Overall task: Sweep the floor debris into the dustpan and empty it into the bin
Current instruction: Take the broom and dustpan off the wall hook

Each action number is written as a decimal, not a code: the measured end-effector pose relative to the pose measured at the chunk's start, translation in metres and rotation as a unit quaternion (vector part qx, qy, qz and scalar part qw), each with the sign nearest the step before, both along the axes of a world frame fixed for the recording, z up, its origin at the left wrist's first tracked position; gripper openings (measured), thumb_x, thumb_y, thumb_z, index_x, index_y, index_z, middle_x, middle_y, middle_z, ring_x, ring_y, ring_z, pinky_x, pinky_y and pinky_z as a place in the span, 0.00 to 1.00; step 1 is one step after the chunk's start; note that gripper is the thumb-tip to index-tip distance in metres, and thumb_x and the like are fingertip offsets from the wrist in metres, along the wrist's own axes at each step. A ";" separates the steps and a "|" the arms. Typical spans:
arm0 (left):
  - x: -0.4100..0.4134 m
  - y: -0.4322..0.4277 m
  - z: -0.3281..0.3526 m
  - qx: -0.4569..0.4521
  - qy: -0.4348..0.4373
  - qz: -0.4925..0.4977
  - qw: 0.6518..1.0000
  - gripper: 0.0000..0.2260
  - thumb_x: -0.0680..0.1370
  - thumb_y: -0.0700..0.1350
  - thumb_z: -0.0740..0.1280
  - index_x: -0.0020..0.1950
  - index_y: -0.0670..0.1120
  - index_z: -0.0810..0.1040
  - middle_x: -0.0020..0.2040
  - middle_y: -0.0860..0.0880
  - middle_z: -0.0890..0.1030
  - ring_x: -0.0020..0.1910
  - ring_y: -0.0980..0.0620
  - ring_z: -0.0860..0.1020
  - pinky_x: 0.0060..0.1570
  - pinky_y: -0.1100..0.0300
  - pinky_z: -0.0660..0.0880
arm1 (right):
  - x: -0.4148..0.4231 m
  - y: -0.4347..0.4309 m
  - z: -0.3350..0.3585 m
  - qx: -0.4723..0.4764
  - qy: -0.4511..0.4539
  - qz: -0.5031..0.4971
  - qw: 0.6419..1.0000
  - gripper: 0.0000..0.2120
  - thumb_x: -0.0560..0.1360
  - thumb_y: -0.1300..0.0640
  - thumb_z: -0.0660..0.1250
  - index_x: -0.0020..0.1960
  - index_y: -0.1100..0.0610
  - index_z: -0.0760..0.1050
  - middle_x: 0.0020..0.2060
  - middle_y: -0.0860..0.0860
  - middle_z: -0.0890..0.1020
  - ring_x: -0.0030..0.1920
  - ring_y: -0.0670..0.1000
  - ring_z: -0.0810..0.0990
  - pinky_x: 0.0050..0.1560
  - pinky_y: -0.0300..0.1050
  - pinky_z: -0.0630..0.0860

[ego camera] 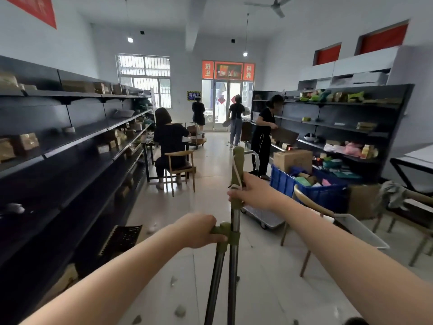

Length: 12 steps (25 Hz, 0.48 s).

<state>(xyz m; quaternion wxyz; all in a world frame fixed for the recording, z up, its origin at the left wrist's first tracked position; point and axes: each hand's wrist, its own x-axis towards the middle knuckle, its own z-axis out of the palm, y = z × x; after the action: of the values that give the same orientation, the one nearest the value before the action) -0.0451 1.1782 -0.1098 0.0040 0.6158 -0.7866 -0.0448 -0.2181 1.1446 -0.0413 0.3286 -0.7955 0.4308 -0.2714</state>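
- The left hand (199, 231) has its fingers curled over the short green grip (220, 229). The right hand (249, 193) has its fingers wrapped round the green sleeve of the taller pole (236, 174).
- The two poles look joined at a green clip (233, 238). Their lower ends run out of view, so which is broom and which is dustpan is only a guess.
- The debris (180, 310) is small grey scraps scattered on the floor (269, 289) toward its left edge, along the foot of the dark shelving (70, 160). One more scrap lies just beside the black mat (121, 238). No pan mouth shows anywhere near them.
- If the poles are indeed clipped together, tugging them apart could jerk the pan end and knock scraps further off.
- The scraps look light. A fast stroke, or a draught from the ceiling fan (273, 4), could push them under the bottom shelf, where bristles may not reach.
- The aisle is narrow, with a wooden chair (304, 198) and a flat trolley (262, 218) close on the right. A wide sweep could catch the long pole on either, or on the seated person (169, 141) ahead.
- The bin is not in view, so a loaded pan carried far and tilted could spill on the way.
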 end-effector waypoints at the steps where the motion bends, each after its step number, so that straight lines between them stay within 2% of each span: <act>1: -0.005 0.000 0.002 -0.008 -0.013 -0.006 1.000 0.18 0.77 0.63 0.61 0.46 0.48 0.74 0.41 0.51 0.76 0.38 0.53 0.75 0.37 0.62 0.71 | -0.005 0.001 0.003 0.002 -0.008 0.004 1.000 0.10 0.78 0.57 0.65 0.56 0.58 0.67 0.53 0.57 0.80 0.47 0.47 0.81 0.44 0.36 0.79; 4: -0.014 0.003 0.011 -0.035 -0.033 -0.023 0.999 0.19 0.77 0.64 0.59 0.45 0.48 0.73 0.38 0.52 0.75 0.36 0.54 0.74 0.38 0.62 0.72 | -0.016 0.006 0.011 0.004 -0.021 0.010 1.000 0.07 0.78 0.60 0.64 0.51 0.53 0.66 0.53 0.57 0.79 0.49 0.49 0.81 0.47 0.42 0.81; 7: -0.016 0.001 0.014 -0.053 -0.043 -0.048 0.997 0.19 0.77 0.65 0.58 0.44 0.49 0.72 0.36 0.54 0.73 0.33 0.56 0.72 0.36 0.63 0.71 | -0.025 0.011 0.016 0.007 -0.033 0.009 0.999 0.10 0.77 0.61 0.65 0.46 0.48 0.65 0.52 0.55 0.79 0.53 0.52 0.82 0.51 0.48 0.81; 10: -0.013 0.000 0.016 -0.080 -0.064 -0.071 0.992 0.19 0.77 0.65 0.58 0.42 0.50 0.70 0.33 0.55 0.71 0.30 0.58 0.70 0.32 0.64 0.70 | -0.027 0.015 0.019 0.001 -0.047 0.009 0.999 0.09 0.76 0.61 0.66 0.48 0.50 0.67 0.49 0.54 0.79 0.52 0.52 0.82 0.51 0.51 0.82; 12: -0.013 -0.003 0.019 -0.094 -0.062 -0.083 0.990 0.20 0.77 0.65 0.57 0.42 0.49 0.71 0.33 0.56 0.71 0.30 0.57 0.70 0.37 0.60 0.75 | -0.022 0.013 0.017 -0.003 -0.054 0.012 0.998 0.09 0.76 0.61 0.67 0.50 0.54 0.68 0.49 0.55 0.80 0.52 0.52 0.83 0.49 0.50 0.82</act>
<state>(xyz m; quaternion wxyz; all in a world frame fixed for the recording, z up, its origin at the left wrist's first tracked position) -0.0584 1.1748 -0.0911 0.0100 0.5466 -0.8346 0.0674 -0.2401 1.1580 -0.0248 0.3523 -0.7856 0.4021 -0.3116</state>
